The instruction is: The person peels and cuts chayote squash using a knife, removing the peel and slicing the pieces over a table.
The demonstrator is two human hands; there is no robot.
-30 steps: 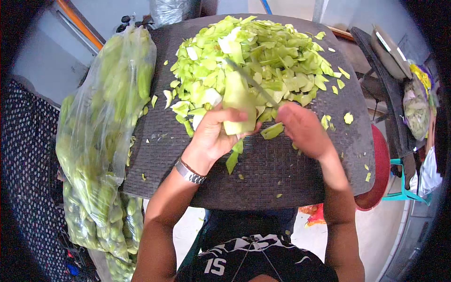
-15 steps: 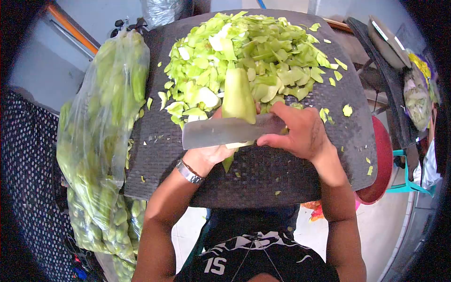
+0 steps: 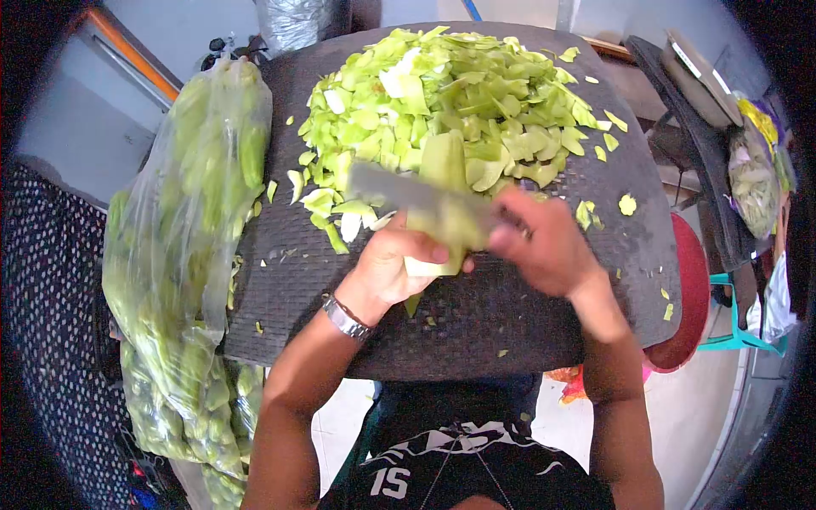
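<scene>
My left hand [image 3: 384,265] is closed round the lower end of a long, pale green vegetable [image 3: 443,160], which points away from me over the table. Its near end is cut flat. In my right hand [image 3: 554,246] is a broad-bladed knife [image 3: 393,189], gripped by the handle. The blade lies crosswise over the vegetable and is blurred by motion, so I cannot tell whether it touches. Just beyond, a heap of pale green slices [image 3: 501,93] covers the far part of the table.
The dark woven-textured table [image 3: 297,297] has scattered slices on it. Left of it, a tall clear plastic bag [image 3: 191,187] bulges with green vegetables. To the right are a red round tub [image 3: 684,297], a teal stool [image 3: 722,327] and a dark side table [image 3: 693,153] with bags.
The knife has lifted from the vegetable's near end and swung away from me, its blade now tilted. The left thumb now shows on the vegetable, which has shifted slightly right.
</scene>
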